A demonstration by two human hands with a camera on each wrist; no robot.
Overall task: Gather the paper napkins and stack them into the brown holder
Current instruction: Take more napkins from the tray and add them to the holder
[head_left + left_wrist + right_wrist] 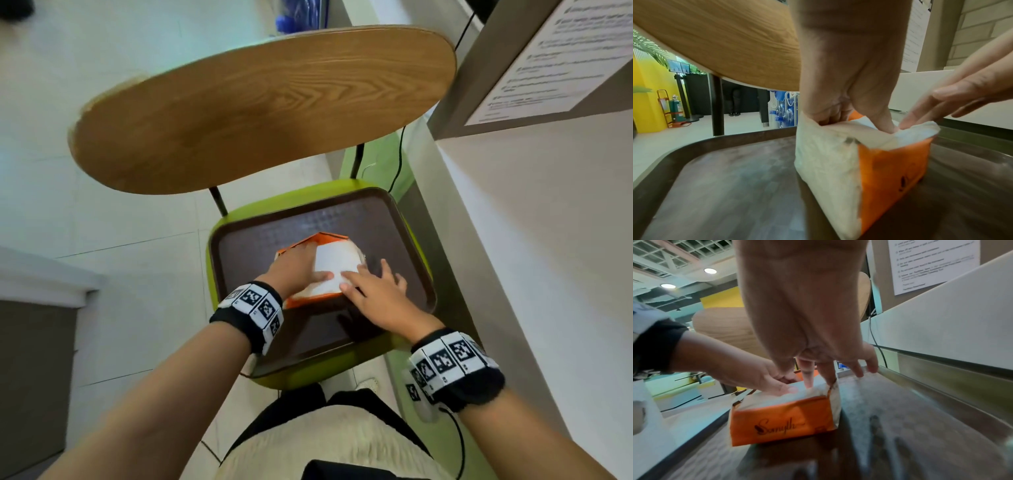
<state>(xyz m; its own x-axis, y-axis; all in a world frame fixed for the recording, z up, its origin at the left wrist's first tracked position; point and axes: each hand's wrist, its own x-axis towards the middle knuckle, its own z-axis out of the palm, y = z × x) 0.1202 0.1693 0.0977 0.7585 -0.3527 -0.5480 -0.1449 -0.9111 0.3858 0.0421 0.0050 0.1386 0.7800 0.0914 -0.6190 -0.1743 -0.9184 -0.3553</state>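
Observation:
An orange napkin pack (301, 301) with white napkins (337, 265) showing at its open top stands on a brown tray (325, 219). My left hand (298, 270) grips the pack's top left edge, fingers curled over it and thumb pressed on the napkins. In the left wrist view that hand (838, 113) digs into the pack (890, 170). My right hand (373, 291) lies beside it with straight, spread fingers, whose tips touch the napkins' near right corner. The right wrist view shows these fingers (818, 369) on the pack (781, 421), opposite the left hand (756, 376).
The tray sits on a green chair seat (233, 219) with a wooden backrest (257, 109) rising behind it. A white wall (531, 240) runs close along the right, with a black cable (399, 161) and a printed notice (565, 58). Pale floor tiles lie to the left.

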